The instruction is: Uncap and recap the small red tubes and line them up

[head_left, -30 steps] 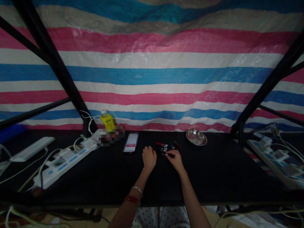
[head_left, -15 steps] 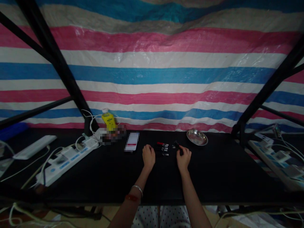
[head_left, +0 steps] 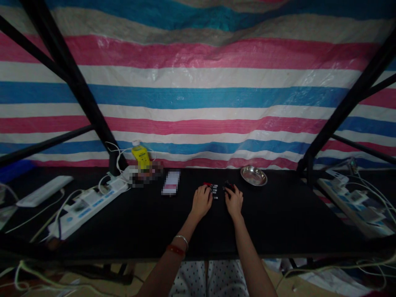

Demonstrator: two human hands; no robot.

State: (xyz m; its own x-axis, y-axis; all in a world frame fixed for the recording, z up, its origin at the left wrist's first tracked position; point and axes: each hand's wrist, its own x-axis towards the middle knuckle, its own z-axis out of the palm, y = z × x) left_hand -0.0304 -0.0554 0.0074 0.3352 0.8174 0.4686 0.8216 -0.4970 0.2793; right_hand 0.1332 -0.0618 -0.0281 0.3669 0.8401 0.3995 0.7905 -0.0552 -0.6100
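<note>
Several small dark items with shiny metal ends [head_left: 214, 190] lie in a column on the black table, a red one [head_left: 208, 184] at the top. My left hand [head_left: 201, 201] rests over their left ends with its fingers bent together; what the fingertips touch is hidden. To the right of the column, my right hand [head_left: 234, 201] has its fingers closed at a small black item [head_left: 229, 185], which is too dark to make out fully. A round metal dish [head_left: 253, 176] sits behind and to the right of my right hand.
A phone [head_left: 171, 182] lies left of my hands, near a yellow bottle [head_left: 141, 156]. White power strips with cables run along the left [head_left: 89, 209] and right [head_left: 355, 202]. Black frame bars [head_left: 82, 97] rise at both sides before a striped sheet [head_left: 198, 99].
My left hand has moved right, over the left ends of the small items. My right hand has shifted slightly left, closer to them. The view has shifted a little.
</note>
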